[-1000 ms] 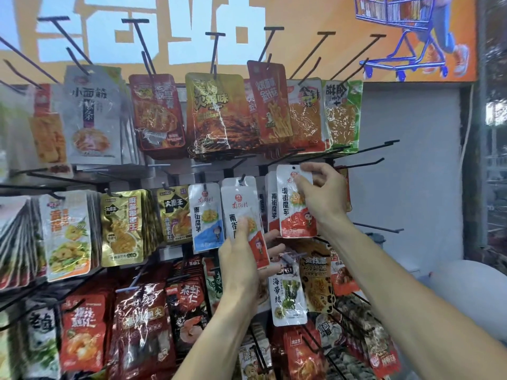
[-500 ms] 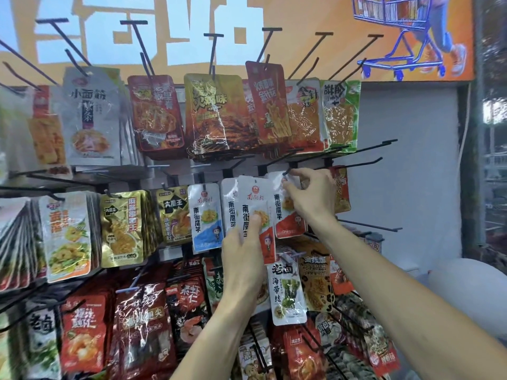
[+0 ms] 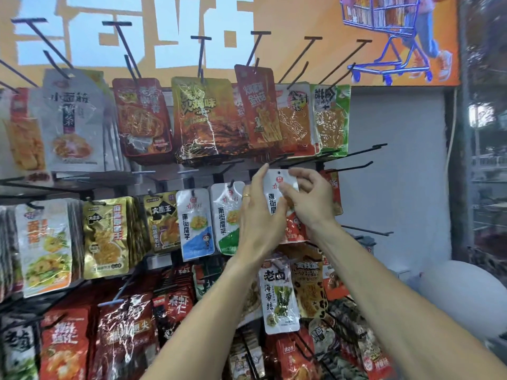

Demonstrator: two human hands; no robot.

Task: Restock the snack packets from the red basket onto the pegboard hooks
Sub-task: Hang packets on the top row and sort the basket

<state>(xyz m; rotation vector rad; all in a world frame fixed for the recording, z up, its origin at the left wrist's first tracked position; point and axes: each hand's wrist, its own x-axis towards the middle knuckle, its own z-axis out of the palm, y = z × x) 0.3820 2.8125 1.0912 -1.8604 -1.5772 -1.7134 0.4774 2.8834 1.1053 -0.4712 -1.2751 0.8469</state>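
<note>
Both hands hold one white-and-red snack packet [image 3: 279, 192] below a middle-row hook [image 3: 277, 159], not yet threaded. The left hand [image 3: 259, 215] supports it; the right hand [image 3: 308, 200] pinches its top. Neighbouring hooks are stocked. The red basket is out of view; remaining stock cannot be judged.

This is a shop, a snack aisle in a small grocery or convenience store: a display rack of black peg hooks [image 3: 365, 150] fills the view, and rows of sealed, printed snack packets [image 3: 203, 119] hang from them above, below and to the left of the two hands [image 3: 285, 207]. Identical packets [image 3: 195, 224] are stacked several deep on single hooks just left of the hands, as stock for sale. Above the hands runs an orange wall banner [image 3: 301, 23] with large lettering and, up to the right, a drawing of a blue shopping cart [image 3: 384, 39].
</note>
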